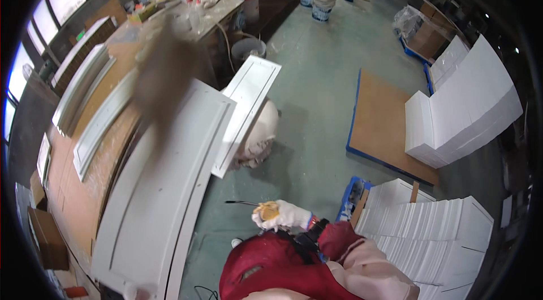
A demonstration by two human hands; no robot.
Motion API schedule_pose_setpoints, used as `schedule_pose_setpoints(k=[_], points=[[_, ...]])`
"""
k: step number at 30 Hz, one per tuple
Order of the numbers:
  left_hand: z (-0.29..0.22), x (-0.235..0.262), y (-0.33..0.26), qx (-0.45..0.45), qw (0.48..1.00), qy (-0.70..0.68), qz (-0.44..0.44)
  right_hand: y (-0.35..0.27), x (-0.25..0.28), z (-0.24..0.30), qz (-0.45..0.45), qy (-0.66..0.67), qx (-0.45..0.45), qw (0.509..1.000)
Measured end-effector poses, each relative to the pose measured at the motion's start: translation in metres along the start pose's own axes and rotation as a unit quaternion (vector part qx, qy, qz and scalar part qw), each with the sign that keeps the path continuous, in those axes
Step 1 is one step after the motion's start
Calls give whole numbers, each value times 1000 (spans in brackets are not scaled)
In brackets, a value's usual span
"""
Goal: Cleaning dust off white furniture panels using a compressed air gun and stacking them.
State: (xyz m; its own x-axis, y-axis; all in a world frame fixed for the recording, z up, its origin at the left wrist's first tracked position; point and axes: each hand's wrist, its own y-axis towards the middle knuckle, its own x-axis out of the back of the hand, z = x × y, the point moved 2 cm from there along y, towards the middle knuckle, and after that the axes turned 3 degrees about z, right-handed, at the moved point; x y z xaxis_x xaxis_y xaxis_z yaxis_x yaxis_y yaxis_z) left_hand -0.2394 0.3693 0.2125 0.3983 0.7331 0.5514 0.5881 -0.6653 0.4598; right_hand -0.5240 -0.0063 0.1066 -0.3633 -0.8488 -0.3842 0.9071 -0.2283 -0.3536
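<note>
My right hand (283, 216), in a white knitted glove, is closed beside my red apron (266, 257). A tan-yellow lump (270, 210) shows at its fingers, and a thin dark rod-like tool (240, 203) sticks out to the left. The tool's kind is unclear. To my left lies a large white framed panel (169, 187). At its near end a blurred pale shape (133, 290) appears to be my left hand, cut off by the lower edge; its fingers cannot be made out. A narrower white panel (249, 105) rests beyond it on a pale covered support (263, 130).
White mouldings (104, 124) lie on the left bench. Bottles (195, 3) crowd a far table. Buckets (323, 3) stand on the green floor. White board stacks (424, 238) and a brown board (379, 124) are to the right. A brown blur (167, 71) covers part of the view.
</note>
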Motion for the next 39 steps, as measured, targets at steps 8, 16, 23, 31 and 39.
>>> schedule_pose_setpoints(k=[8,16,23,31,39], points=[[-122,75,-130,354,842,-348,-212,45,-109,-12,288,-201,-60,934],[-71,25,-117,466,799,-248,-289,125,-186,-20,217,-547,-2,809],[-58,37,-164,525,733,-189,-389,159,-206,-32,365,-535,-118,753],[-86,50,-157,557,746,-140,-336,219,-210,-77,379,-526,-17,761],[-108,45,-131,581,795,168,42,247,-160,-156,374,-627,-56,682]])
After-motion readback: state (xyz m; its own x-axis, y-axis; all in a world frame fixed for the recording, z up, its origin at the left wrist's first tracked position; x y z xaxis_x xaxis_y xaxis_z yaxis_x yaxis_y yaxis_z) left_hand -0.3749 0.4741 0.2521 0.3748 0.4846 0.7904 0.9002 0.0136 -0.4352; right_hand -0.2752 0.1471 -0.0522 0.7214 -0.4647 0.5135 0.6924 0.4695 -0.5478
